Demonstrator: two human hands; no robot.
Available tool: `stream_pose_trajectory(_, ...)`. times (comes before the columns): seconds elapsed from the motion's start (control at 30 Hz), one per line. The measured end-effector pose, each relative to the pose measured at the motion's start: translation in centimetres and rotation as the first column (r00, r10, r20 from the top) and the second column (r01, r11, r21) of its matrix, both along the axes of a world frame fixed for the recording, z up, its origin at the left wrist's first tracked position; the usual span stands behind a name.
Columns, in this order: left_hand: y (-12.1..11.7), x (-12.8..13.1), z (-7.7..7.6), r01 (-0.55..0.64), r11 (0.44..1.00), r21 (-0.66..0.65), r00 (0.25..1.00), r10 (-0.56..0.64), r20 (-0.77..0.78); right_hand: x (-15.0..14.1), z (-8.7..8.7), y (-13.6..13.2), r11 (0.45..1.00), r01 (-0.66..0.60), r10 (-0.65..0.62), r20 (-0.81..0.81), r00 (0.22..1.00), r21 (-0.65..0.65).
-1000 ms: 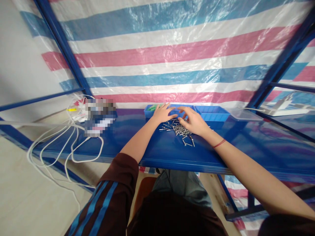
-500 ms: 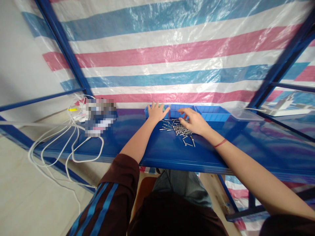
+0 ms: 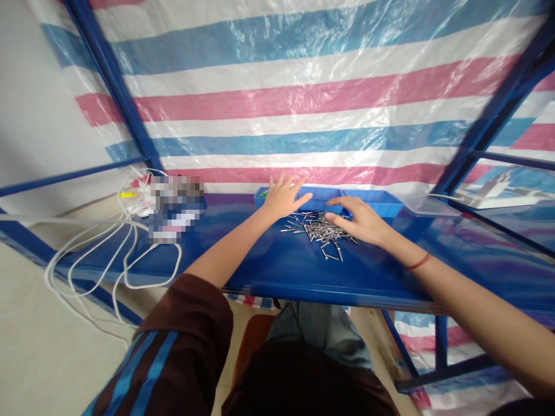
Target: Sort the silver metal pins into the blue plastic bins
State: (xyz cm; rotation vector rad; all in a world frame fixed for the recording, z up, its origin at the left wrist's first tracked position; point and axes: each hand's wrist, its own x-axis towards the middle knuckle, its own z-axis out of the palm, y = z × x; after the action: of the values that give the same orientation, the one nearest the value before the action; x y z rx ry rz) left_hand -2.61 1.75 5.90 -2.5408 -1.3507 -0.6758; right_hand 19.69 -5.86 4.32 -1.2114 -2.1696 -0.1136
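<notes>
A heap of small metal screws (image 3: 319,231) lies on the blue shelf (image 3: 277,266). My left hand (image 3: 282,196) is open with fingers spread, over the leftmost blue bin (image 3: 261,196) at the back, just left of the heap. My right hand (image 3: 362,219) lies palm down on the right side of the heap, fingers curved toward the screws; whether it holds any is hidden. Behind it stand a middle blue bin (image 3: 321,199) and a right blue bin (image 3: 381,203).
White cables (image 3: 121,254) loop over the shelf's left edge beside a blurred box (image 3: 173,208). A clear plastic tray (image 3: 429,205) sits right of the bins. A striped tarp (image 3: 303,98) hangs behind, with blue frame posts (image 3: 113,81) on both sides.
My left hand has moved back from the heap to the leftmost bin and spread its fingers. My right hand has slid to the right along the heap.
</notes>
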Motion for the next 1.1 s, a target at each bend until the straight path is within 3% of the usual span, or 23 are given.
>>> stream_pose_trajectory(0.07,-1.4,-0.6,0.1,0.211,0.972,-0.105,0.976,-0.216,-0.035,1.9,-1.1,-1.4,0.998,0.055,-0.052,0.047,0.998,-0.045)
stream_pose_trajectory(0.13,-2.5,-1.4,-0.6,0.302,0.93,-0.211,0.945,-0.321,-0.063,3.7,-2.7,-2.3,0.987,0.113,-0.099,0.115,0.988,-0.116)
stream_pose_trajectory(0.3,-3.8,-1.0,-3.4,0.188,0.903,-0.386,0.957,-0.256,-0.133,4.8,-5.1,-2.2,0.926,0.24,-0.185,0.205,0.961,-0.29)
stream_pose_trajectory(0.43,-4.1,0.6,-4.3,0.104,0.882,-0.459,0.977,-0.176,-0.117,3.2,-4.7,-0.9,0.918,0.198,-0.134,0.201,0.97,-0.345)
stream_pose_trajectory(0.6,-4.2,0.9,-4.5,0.128,0.877,-0.463,0.978,-0.19,-0.09,2.1,-4.5,0.1,0.965,0.067,-0.046,0.088,0.995,-0.253)
stream_pose_trajectory(0.73,-4.3,0.7,-4.5,0.14,0.895,-0.423,0.979,-0.188,-0.073,2.0,-3.7,1.6,0.958,0.189,-0.187,0.03,0.982,-0.215)
stream_pose_trajectory(0.83,-4.5,1.3,-4.2,0.179,0.929,-0.323,0.979,-0.202,-0.04,1.6,-2.8,3.4,0.919,0.295,-0.266,0.142,0.953,-0.261)
stream_pose_trajectory(0.97,-4.5,3.1,-4.0,0.284,0.905,-0.315,0.951,-0.307,-0.025,0.6,-1.9,5.4,0.877,0.363,-0.276,0.288,0.917,-0.315)
stream_pose_trajectory(1.1,-4.5,4.7,-4.5,0.287,0.88,-0.38,0.946,-0.322,-0.032,0.4,-1.2,6.3,0.855,0.372,-0.252,0.336,0.908,-0.363)
